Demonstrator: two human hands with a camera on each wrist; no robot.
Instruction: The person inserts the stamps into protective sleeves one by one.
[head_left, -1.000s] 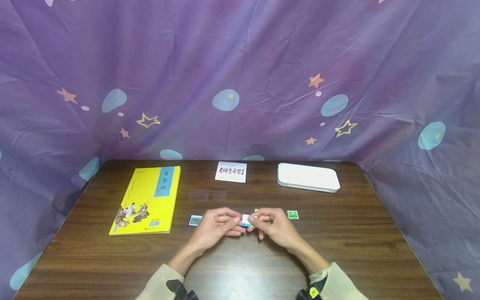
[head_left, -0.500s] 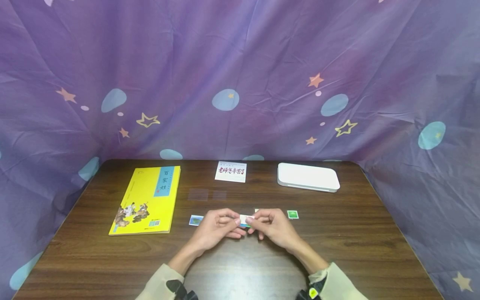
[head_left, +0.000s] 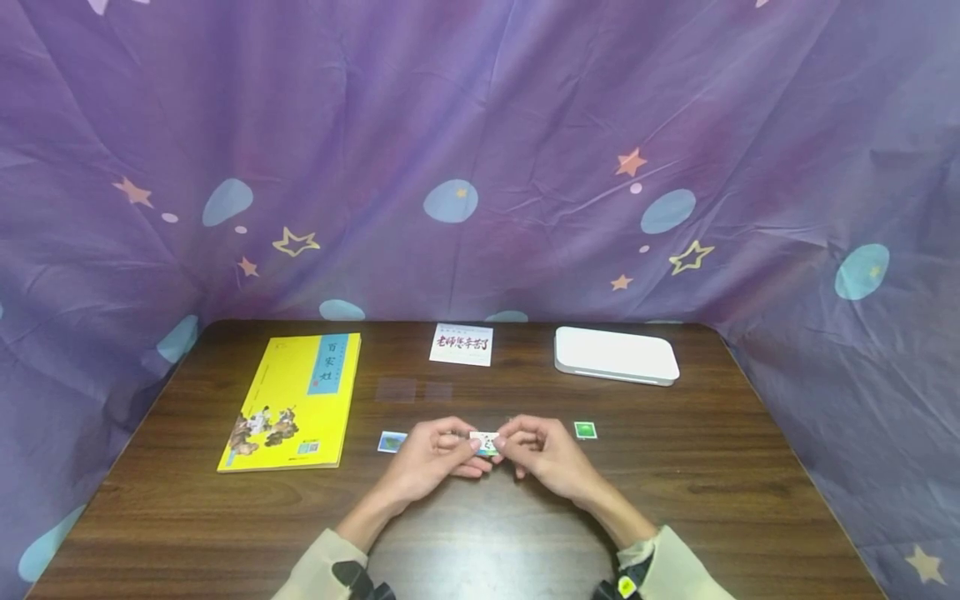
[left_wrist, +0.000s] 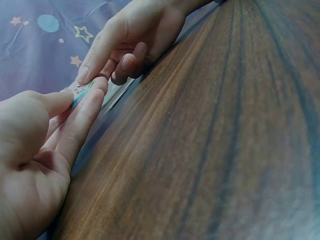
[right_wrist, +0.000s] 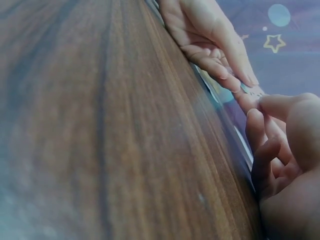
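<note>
Both hands meet above the table, fingertips almost touching. Between them is a small stamp (head_left: 486, 442), white with black marks and a blue-green lower edge. My left hand (head_left: 435, 450) pinches its left end between thumb and fingers. The right hand (head_left: 547, 454) pinches the other end, its thumb over the corner. In the left wrist view the stamp (left_wrist: 81, 92) shows as a thin slip between the two thumbs. A blue-green stamp (head_left: 391, 441) lies just left of the left hand, and a green one (head_left: 585, 430) lies right of the right hand.
Two clear plastic sleeves (head_left: 396, 389) lie flat behind the hands. A yellow book (head_left: 300, 400) is at the left. Toward the back edge are a white card with red writing (head_left: 461, 344) and a white flat box (head_left: 617, 355). A purple curtain (head_left: 480, 167) hangs behind the table.
The stamp has slid left between the fingertips, and its black marks now show. The right fingers have come slightly nearer the left ones; the arms stay where they were.
</note>
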